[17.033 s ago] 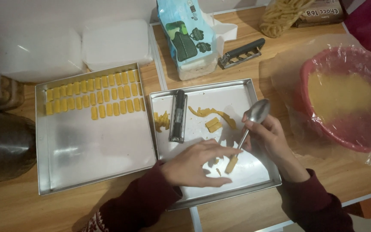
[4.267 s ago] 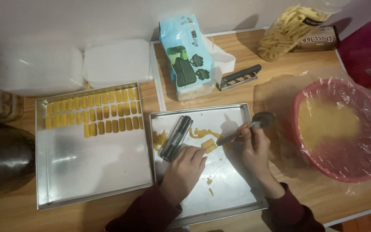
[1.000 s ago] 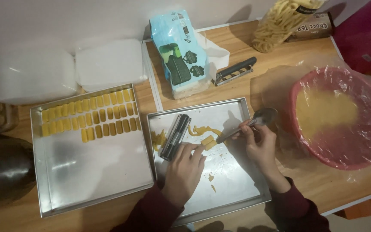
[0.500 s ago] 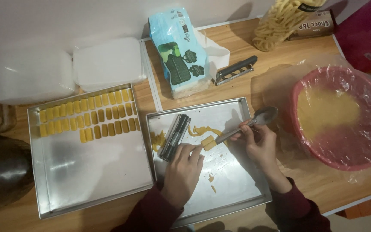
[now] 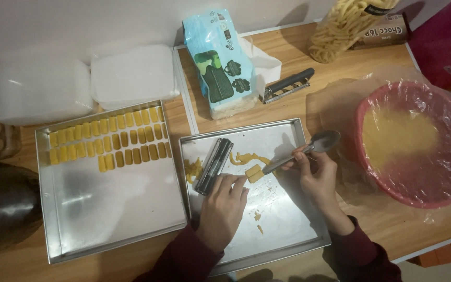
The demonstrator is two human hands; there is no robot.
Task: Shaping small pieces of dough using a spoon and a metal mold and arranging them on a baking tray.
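Both hands are barely shifting from half a second ago; the spoon's handle tip is staying pressed at the same dough piece. Nearest me, the left hand (image 5: pixel 224 208) is lying palm down on the right-hand metal tray (image 5: pixel 288 237), fingers loosely curled, their tips touching the near end of the ribbed metal dough cutter (image 5: pixel 213 166) without clearly gripping it. Its long axis is running up and slightly right, away from that hand. Just to the right, the right hand (image 5: pixel 314 175) is pinching the metal spoon (image 5: pixel 309 149) partway along the handle, bowl pointing up-right and handle end bearing on a small yellow dough block (image 5: pixel 254 173) lying between the two hands, closer to the left fingertips. A thin dough strip (image 5: pixel 247 158) is trailing just beyond it. Further left, the second tray (image 5: pixel 116 224) is carrying rows of cut dough pieces (image 5: pixel 109 147). Off right, a red plastic-covered bowl (image 5: pixel 418 146) is holding pale dough; a blue packet (image 5: pixel 217 62) is leaning at the table's (image 5: pixel 298 57) back.
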